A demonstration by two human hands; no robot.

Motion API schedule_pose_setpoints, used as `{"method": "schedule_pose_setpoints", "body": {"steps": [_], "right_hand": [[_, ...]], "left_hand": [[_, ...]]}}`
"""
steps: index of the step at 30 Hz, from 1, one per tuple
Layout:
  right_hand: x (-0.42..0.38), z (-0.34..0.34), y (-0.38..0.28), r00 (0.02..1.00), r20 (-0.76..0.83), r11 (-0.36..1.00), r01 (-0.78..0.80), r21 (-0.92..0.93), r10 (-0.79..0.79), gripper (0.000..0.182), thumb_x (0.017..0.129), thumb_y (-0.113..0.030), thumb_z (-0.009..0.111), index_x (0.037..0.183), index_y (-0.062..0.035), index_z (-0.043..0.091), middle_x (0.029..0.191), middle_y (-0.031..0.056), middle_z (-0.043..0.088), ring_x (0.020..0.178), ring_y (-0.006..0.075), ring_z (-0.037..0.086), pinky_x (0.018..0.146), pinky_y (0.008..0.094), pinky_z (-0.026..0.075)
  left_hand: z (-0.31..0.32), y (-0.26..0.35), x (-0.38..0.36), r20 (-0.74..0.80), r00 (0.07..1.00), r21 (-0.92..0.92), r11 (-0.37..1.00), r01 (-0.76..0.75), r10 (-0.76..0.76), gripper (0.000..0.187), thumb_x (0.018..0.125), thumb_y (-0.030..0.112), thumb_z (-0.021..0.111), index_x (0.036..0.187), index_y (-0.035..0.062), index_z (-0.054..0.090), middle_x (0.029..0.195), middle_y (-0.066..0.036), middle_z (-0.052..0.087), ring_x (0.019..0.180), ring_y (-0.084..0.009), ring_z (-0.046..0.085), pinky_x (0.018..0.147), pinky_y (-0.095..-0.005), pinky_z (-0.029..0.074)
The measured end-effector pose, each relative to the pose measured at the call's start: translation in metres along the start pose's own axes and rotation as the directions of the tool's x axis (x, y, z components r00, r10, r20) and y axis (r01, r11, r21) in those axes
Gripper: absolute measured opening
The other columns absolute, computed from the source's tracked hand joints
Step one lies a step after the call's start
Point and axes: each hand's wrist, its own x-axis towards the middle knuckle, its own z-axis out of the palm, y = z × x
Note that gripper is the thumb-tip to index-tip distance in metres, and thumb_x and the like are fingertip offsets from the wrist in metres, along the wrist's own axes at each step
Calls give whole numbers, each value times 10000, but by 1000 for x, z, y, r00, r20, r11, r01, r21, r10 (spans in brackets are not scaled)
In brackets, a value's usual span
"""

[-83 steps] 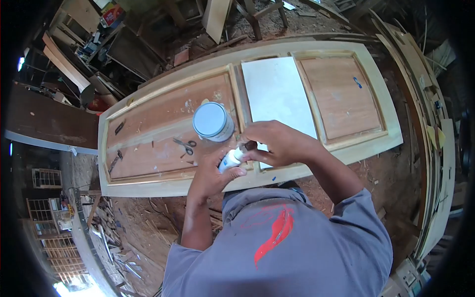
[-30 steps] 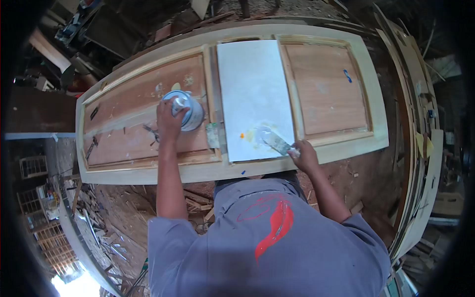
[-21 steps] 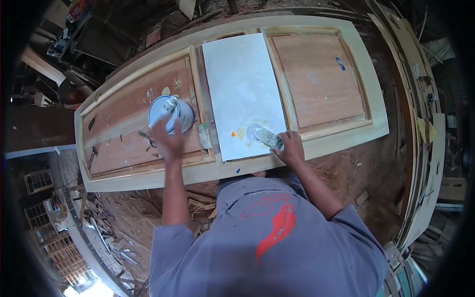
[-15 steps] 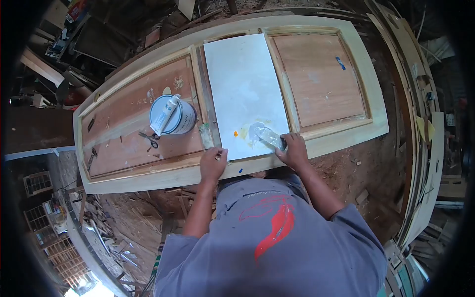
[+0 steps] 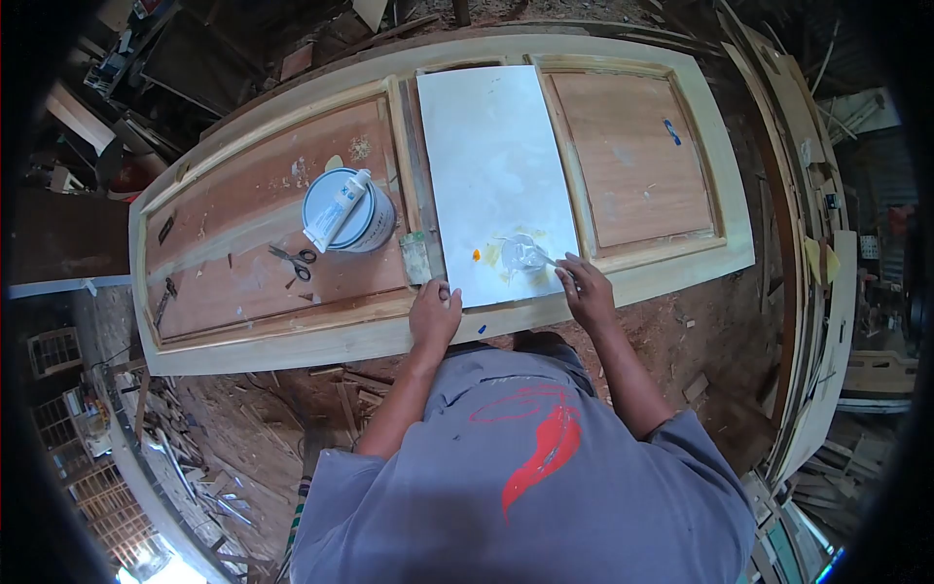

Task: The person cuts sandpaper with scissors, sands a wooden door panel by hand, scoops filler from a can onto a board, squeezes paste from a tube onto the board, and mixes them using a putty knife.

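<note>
My right hand (image 5: 588, 295) grips a putty knife (image 5: 551, 260), its flat blade seen nearly edge-on in a smear of whitish-grey paste (image 5: 522, 255). The paste lies near the close end of a white board (image 5: 491, 156), with yellowish streaks around it and a small orange dab (image 5: 477, 255) to its left. At the board's near left corner, my left hand (image 5: 435, 313) is closed with its fingertips on the edge. The board rests across a wooden panelled door (image 5: 671, 251). A paste-smeared flat spreader (image 5: 415, 258) lies just beyond my left hand.
On the door's left panel stands a paint can (image 5: 373, 227) with a white tube (image 5: 338, 211) lying on its lid. Scissors (image 5: 294, 261) lie beside it. Blue scraps lie on the right panel (image 5: 672, 132) and near edge (image 5: 482, 329). Long boards (image 5: 827, 292) lean at the right.
The putty knife has turned from lying flat to nearly on edge, and the paste is bunched differently. My left hand has come onto the board's corner. The view has shifted slightly.
</note>
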Motion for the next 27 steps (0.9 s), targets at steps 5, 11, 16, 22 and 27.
{"method": "schedule_pose_setpoints", "body": {"steps": [5,11,16,22,27], "right_hand": [[-6,-4,-6,995,86,997,-58,54,53,212,959,-93,742,1169,-96,778,1119,136,772,1059,332,725,886,425,582],[2,-8,-15,1000,0,999,-7,35,7,265,918,-23,747,1165,-112,779,1117,112,774,1005,320,708,879,424,567],[7,-24,-23,993,77,996,91,13,-92,308,889,12,732,1171,-107,769,1120,99,772,1017,323,693,889,429,564],[11,-35,-22,999,14,999,48,23,-48,285,888,-5,729,1159,-85,760,1111,108,772,1015,332,688,880,445,563],[14,-29,-9,992,111,998,-47,-52,53,283,888,1,706,1161,-60,748,1105,137,768,1014,353,686,879,469,558]], "left_hand": [[8,2,-13,56,989,-188,972,144,-135,351,916,272,785,1107,-4,685,966,-152,756,859,-302,738,787,-411,572],[27,-3,9,412,878,-391,823,412,-244,387,952,285,793,1131,-43,692,881,-78,747,807,-150,697,711,-343,566],[42,-1,13,427,903,-714,597,365,-42,373,989,205,754,1263,-33,665,1082,-68,745,917,-129,685,793,-314,570],[33,15,14,396,918,-751,577,321,5,439,1005,167,728,1372,-28,589,1200,-95,714,1014,-164,683,921,-327,563],[42,6,13,462,887,-794,440,419,-11,432,1036,119,681,1423,-24,551,1283,-97,690,1145,-173,655,1028,-343,516]]}}
